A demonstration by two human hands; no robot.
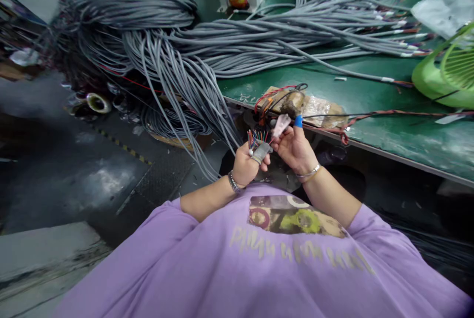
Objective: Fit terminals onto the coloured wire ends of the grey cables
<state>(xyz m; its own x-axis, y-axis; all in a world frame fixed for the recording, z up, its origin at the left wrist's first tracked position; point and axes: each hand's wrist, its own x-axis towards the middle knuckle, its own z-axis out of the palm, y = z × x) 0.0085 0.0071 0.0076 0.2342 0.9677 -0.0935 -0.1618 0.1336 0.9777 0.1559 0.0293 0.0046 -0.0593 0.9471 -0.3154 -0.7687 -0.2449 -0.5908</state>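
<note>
My left hand (245,166) is closed around a bunch of thin coloured wires (262,136), whose ends fan out above the fingers. A grey wrapped piece (261,152) lies across the front of this hand; I cannot tell if it is a finger covering or a connector. Close on the right, my right hand (296,151) pinches at a thin wire beside the bunch. One of its fingertips wears a blue cover (298,121). A pale pink wrapped piece (281,126) stands at its fingers, its kind unclear.
Long grey cables (259,36) lie over the green table (388,140) and hang off its left edge. At the table edge, beyond my hands, sits a taped brown block (322,110) with red and black leads. A green fan (444,71) stands at right.
</note>
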